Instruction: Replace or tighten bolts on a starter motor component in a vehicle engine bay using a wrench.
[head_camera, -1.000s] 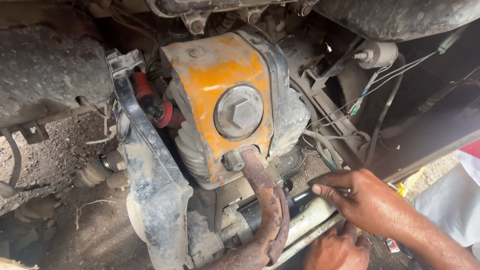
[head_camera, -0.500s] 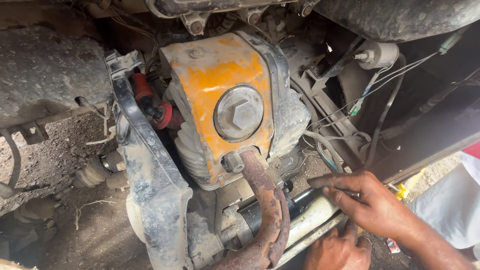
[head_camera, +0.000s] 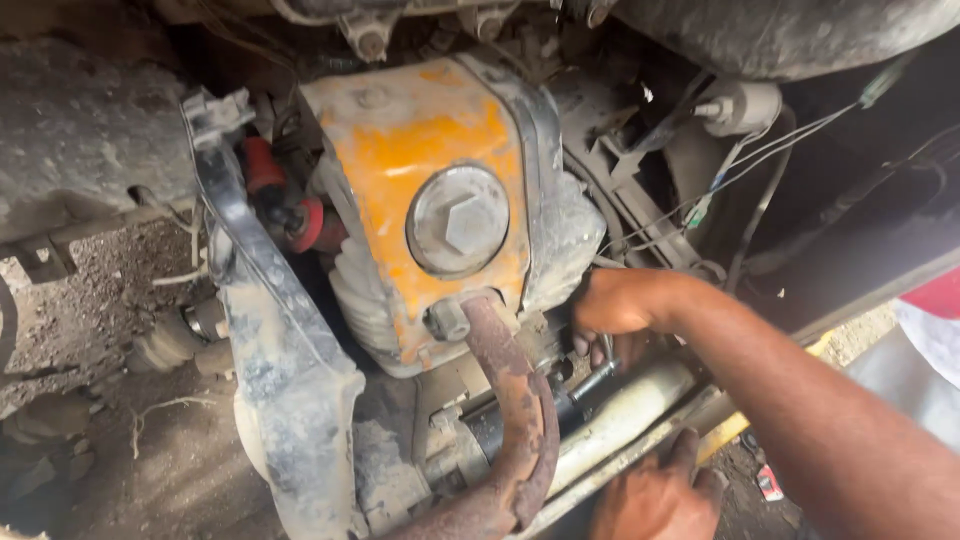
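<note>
My right hand reaches in from the right and is pressed against the lower right side of an orange-painted metal housing. Its fingers are curled around a slim metal tool that pokes out below the hand. The housing carries a large grey hex plug. A rusty curved pipe runs down from the housing's lower edge. My left hand lies at the bottom with fingers spread, resting beside a pale dusty tube. What the tool's tip touches is hidden.
A grey dirt-caked bracket hangs left of the housing, with a red fitting behind it. Thin wires and a white cylinder sit at the upper right. Dirt ground lies at the left.
My right hand has moved left and up from the open area at the right, in against the housing's lower right side. My left hand has shifted little.
</note>
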